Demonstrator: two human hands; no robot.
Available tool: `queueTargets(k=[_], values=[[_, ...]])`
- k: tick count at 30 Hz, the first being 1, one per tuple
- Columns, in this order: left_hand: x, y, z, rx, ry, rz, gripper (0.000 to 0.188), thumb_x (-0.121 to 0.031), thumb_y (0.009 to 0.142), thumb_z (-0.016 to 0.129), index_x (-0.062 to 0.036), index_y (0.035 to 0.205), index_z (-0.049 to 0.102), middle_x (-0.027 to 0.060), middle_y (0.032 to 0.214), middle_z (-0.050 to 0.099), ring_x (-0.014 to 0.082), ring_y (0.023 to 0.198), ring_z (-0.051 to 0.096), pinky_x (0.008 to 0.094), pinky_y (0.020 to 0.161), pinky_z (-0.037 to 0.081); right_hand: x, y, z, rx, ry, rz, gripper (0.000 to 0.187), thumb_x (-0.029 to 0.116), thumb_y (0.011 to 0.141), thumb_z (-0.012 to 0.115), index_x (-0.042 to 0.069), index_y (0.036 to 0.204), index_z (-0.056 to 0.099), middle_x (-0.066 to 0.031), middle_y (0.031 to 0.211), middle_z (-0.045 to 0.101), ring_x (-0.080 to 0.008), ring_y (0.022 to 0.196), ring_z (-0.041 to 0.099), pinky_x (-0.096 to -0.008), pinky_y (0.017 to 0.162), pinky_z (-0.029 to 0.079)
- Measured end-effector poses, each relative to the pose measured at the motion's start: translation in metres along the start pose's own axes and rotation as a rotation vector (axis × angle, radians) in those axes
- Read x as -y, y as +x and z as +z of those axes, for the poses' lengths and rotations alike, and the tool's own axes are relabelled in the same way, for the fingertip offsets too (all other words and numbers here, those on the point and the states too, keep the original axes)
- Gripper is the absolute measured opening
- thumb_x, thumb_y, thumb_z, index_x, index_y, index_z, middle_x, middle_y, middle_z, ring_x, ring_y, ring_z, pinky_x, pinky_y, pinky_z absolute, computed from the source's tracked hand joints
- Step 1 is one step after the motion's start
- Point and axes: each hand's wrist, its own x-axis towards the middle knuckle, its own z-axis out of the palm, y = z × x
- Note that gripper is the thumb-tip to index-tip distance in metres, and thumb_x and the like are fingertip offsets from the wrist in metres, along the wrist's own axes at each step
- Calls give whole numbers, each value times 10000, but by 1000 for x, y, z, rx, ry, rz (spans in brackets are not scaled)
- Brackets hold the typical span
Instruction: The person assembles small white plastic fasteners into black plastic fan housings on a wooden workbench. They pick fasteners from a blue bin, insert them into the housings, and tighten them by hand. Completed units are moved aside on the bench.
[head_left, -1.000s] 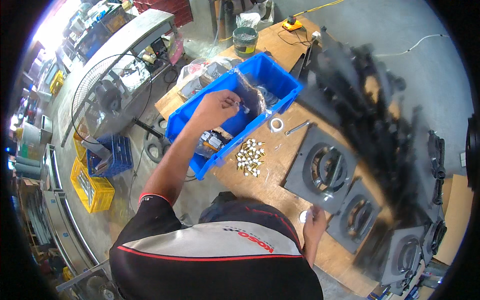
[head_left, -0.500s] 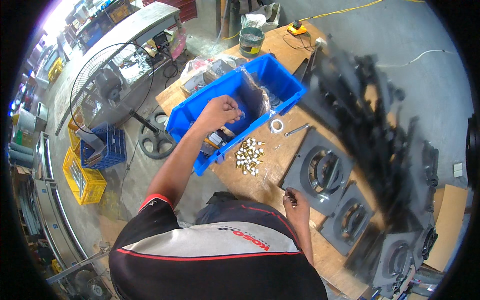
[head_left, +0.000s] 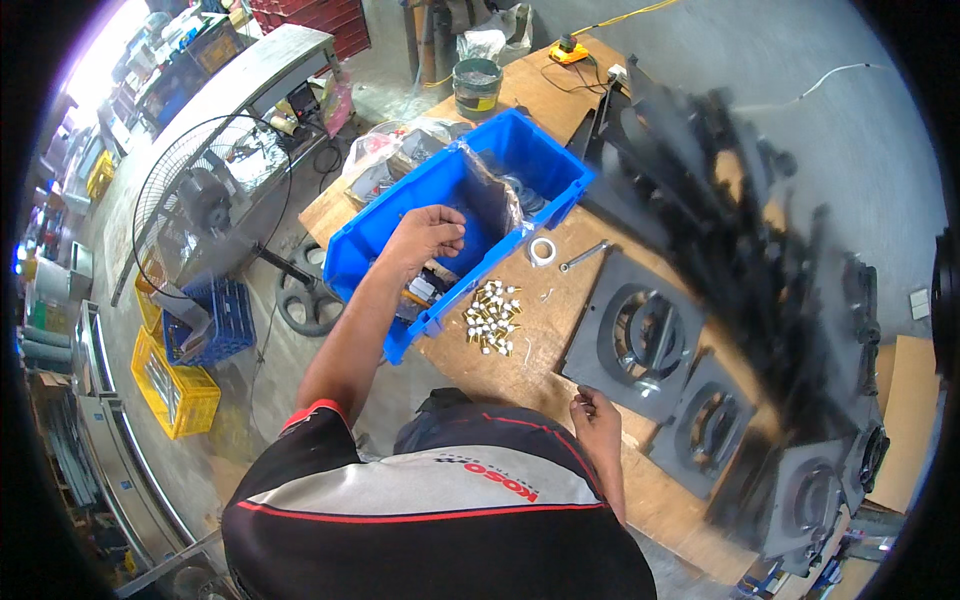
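Left hand (head_left: 428, 240) is hovering over the blue bin (head_left: 566, 200), fingers curling in toward the thumb; can't tell from here if anything small is sitting between the tips. Right hand (head_left: 597, 418) is holding its fingers bent with thumb drawn in, also can't tell if it's gripping something. Bin is looking bright blue, long, open-topped, lying at a slant, with a silvery-brown divider (head_left: 490, 185) crossing it. Left fingertips are pointing into the opening, on the near side of that divider; dark, white and yellow items are lying in the bin under the wrist. Right fingertips are sitting just beside the lower edge of a gray square plate (head_left: 640, 335) with a big round cutout; contact isn't showing clearly. Between the hands, a pile of white-and-brass fittings (head_left: 492, 318) is lying loose on the wooden table (head_left: 490, 372). White ring-shaped roll (head_left: 532, 256) and a wrench (head_left: 584, 257) are lying between bin and plate. Second gray plate (head_left: 692, 450) is lying farther right, then a blurred dark heap (head_left: 720, 235). Green bucket (head_left: 477, 92) is standing behind the bin; a fan (head_left: 205, 200) is standing off left.
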Motion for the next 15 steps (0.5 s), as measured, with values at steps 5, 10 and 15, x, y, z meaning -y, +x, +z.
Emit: queueTargets(k=[5,10,15], values=[[10,5,-2,17,-146,-22,273,-104,961,596,33,1195,618,132,1064,684,218,950,691,328,799,574,-7,-4,0,-7,12,50,359,136,889,658,-34,1204,634,-182,1054,704,-227,867,698,-339,754,551],[4,1,3,16,-265,-20,346,-120,991,558,9,1312,561,172,1251,641,258,1034,693,347,822,583,-5,-5,-3,7,-8,50,361,141,890,655,-34,1205,633,-190,1069,700,-240,876,703,-342,754,553],[-14,-14,11,72,-293,-9,399,-131,1014,525,-28,1398,497,159,1348,590,271,999,706,342,790,594,1,-4,-4,20,-15,24,365,157,892,660,-32,1203,632,-193,1072,698,-246,880,705,-344,746,553]])
